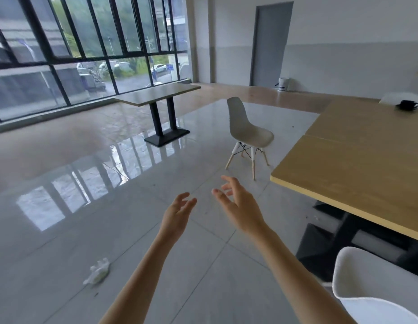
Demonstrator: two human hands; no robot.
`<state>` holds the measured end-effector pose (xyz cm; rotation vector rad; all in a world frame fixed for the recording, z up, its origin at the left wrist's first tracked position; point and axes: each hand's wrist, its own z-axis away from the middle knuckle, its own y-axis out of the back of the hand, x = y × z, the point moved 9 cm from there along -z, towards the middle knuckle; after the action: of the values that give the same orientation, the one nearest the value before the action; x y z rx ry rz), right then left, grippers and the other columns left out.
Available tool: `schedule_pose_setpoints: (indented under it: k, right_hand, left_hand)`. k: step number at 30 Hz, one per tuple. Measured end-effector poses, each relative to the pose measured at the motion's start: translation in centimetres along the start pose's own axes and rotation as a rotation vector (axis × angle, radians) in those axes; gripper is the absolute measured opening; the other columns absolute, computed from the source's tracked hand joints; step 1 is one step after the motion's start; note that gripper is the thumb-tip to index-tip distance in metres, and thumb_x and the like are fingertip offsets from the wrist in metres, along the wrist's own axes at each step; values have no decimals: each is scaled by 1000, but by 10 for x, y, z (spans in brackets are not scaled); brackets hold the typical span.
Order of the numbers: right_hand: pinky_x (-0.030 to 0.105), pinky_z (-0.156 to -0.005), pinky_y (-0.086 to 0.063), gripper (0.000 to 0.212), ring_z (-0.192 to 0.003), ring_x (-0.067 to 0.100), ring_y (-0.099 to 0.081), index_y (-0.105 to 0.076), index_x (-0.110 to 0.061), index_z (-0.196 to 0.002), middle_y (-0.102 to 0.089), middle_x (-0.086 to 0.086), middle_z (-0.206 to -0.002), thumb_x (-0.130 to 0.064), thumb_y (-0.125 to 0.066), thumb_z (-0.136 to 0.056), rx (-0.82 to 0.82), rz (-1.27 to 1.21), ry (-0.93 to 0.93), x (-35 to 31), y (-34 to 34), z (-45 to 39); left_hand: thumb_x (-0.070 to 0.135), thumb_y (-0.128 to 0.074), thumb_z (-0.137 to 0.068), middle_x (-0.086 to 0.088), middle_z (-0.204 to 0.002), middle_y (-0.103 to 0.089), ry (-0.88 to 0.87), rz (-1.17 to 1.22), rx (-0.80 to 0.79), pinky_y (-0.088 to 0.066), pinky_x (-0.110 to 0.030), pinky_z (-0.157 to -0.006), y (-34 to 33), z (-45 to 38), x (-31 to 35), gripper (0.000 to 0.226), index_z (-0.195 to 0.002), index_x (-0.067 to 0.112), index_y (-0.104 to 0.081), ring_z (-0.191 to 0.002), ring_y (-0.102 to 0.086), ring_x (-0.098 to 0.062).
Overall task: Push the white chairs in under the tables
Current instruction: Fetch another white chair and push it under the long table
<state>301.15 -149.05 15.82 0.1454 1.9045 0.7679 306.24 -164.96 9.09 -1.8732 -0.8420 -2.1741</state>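
Note:
A white shell chair point(246, 130) on pale wooden legs stands out on the tiled floor, a little way off the left edge of the long light-wood table point(357, 164), seat turned toward it. A second white chair point(371, 291) sits at the bottom right, its seat at the table's near edge. Both my arms reach forward over the floor. My left hand point(177, 216) and my right hand point(238, 206) are open with fingers apart, holding nothing, well short of the far chair.
A smaller wood-topped table point(156, 94) on a black pedestal stands by the big windows. A crumpled white thing point(98, 272) lies on the floor at lower left. A white bucket point(283, 84) stands by the grey door. A dark object point(408, 105) rests on the long table's far end.

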Motion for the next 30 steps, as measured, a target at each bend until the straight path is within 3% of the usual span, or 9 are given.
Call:
schedule_pose_setpoints:
  k: [9,12,14,19,24,30]
  right_hand:
    - [35,-91,-46,50,-110,15,-54,-36,-26,-134,-55,1,-127,-48,-47,-90,-78,-49,-46,35,-63,-155]
    - [35,-90,-46,62,-106,15,-54,-36,-25,-135,-55,2,-127,-56,-43,-81,-115,-56,-73,50,-80,-216]
    - [37,-91,-46,63,-104,16,-55,-37,-24,-134,-56,3,-126,-56,-44,-81,-106,-73,-66,54,-88,-268]
    - [35,-87,-45,67,-103,18,-58,-38,-25,-132,-59,3,-123,-59,-41,-75,-76,-93,15,41,-102,-411]
    - [33,-88,-44,65,-105,19,-58,-38,-26,-132,-58,4,-124,-58,-42,-76,-98,-124,46,39,-132,-521]
    - [34,-90,-46,66,-106,18,-57,-39,-25,-132,-58,3,-125,-56,-43,-75,-77,-136,27,62,-186,-645]
  left_hand:
    - [17,-49,-94,-7,-110,-63,-135,110,110,-41,-26,-79,47,-145,22,31,-125,14,-52,-101,-61,-23]
    - [16,-50,-94,-7,-112,-62,-204,75,130,-44,-4,-64,58,-207,42,31,-125,14,-52,-98,-58,-19]
    - [16,-51,-94,-4,-114,-60,-256,49,148,-42,3,-60,67,-257,61,33,-127,15,-51,-98,-57,-16]
    - [23,-53,-93,-1,-120,-57,-298,-21,197,-40,-4,-64,97,-381,108,40,-131,18,-47,-101,-54,-11]
    - [27,-55,-92,-6,-132,-57,-280,-45,237,-40,-25,-85,124,-495,109,38,-129,18,-51,-113,-56,-19]
    - [26,-53,-93,-5,-135,-55,-258,-89,201,-38,-25,-88,130,-641,80,39,-130,16,-50,-116,-54,-18]
